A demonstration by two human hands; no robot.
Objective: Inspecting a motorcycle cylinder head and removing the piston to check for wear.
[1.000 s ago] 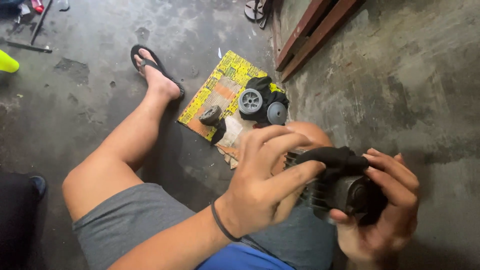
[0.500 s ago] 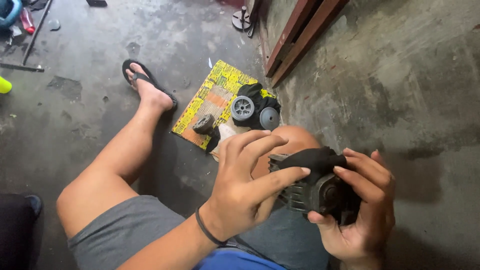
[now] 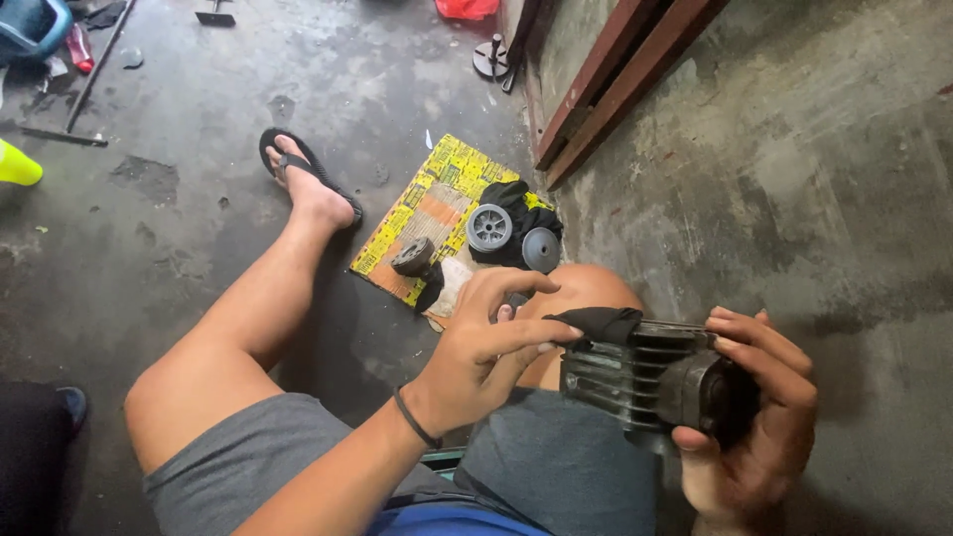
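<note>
We see soft, even daylight, no glare, faint shadows under the leg [image 3: 248, 318]; edges bend slightly, and the hands look mildly blurred.

the left hand [image 3: 486, 347] reaches in from the near left, wrist bent, fingers curled, thumb and forefinger pinched together at their tips. the right hand [image 3: 745, 417] sits at the near right, palm up, fingers wrapped over in a firm grasp.

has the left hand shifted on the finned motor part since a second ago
Cannot tell: the left hand presses a black cloth on the finned motor part as before; the head camera itself moved.
</note>
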